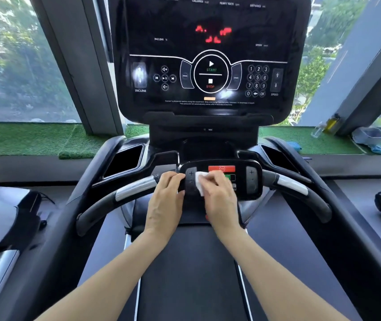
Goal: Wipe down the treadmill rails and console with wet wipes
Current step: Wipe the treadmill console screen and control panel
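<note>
Centrally, right hand [217, 193] pressing wipe [200, 185], control panel [242, 181]

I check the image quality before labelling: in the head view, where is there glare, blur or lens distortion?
Head view: daylight comes through the windows, where the trees look soft; the glossy console screen carries bright glare spots and its red digits smear; the window pillars lean from wide-angle distortion; the hands, left and right on the white wipe, stay fairly sharp.

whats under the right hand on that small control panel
A white wet wipe is pressed under the right hand, poking out at its left. A red bar and some green show above; the rest is covered.
</note>
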A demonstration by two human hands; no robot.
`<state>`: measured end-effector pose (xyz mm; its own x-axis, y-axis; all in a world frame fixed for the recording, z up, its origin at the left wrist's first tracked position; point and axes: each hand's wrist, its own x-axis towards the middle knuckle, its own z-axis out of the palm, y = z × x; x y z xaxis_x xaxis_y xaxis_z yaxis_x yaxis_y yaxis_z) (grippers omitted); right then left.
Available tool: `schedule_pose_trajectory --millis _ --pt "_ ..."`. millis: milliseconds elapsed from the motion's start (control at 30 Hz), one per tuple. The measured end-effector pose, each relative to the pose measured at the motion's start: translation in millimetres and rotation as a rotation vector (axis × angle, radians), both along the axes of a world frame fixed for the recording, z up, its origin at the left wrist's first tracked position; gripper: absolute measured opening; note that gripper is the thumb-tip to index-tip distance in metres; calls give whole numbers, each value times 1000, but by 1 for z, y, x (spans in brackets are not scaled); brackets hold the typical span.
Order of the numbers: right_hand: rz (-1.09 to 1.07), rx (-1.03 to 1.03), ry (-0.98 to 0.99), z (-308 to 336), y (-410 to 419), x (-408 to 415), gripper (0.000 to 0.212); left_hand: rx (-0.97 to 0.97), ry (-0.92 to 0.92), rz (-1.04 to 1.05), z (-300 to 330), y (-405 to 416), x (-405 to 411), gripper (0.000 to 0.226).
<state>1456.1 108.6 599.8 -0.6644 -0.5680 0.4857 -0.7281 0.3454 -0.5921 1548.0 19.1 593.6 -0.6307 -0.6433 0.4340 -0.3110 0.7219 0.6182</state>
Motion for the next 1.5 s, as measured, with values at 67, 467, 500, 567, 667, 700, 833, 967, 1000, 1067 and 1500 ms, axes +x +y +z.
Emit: schedule_pose_trajectory --millis 67,467,500,567,667,700,833,967,1000,1067,1500 --pt "164 77 44 -7 -4 5 11 5 -9 -7 -1 -2 0 39" --pt "38 -67 191 8 -26 -6 32 146 53 -31 -1 -4 4 39" --pt "64 -55 193 10 -30 -4 28 166 57 -36 -2 -4 5 39" --pt "94 -25 212 10 -34 -5 19 191 67 -38 -4 -3 7 38" --pt "160 39 288 4 -27 -6 26 213 73 -6 -7 2 9 35" --pt "184 53 292 2 -24 -6 28 217 75 4 -8 3 9 33" --pt "252 118 354 -9 -10 -3 26 220 78 26 -15 4 10 35" --pt "322 198 420 -10 3 -10 26 206 57 29 -17 5 10 38" --pt "330 218 434 -9 6 -13 26 204 54 30 -17 5 10 39" --pt "328 245 457 -6 12 -19 25 201 49 32 -17 6 10 40" --pt "195 370 268 27 33 -47 10 216 7 21 -7 8 12 37"
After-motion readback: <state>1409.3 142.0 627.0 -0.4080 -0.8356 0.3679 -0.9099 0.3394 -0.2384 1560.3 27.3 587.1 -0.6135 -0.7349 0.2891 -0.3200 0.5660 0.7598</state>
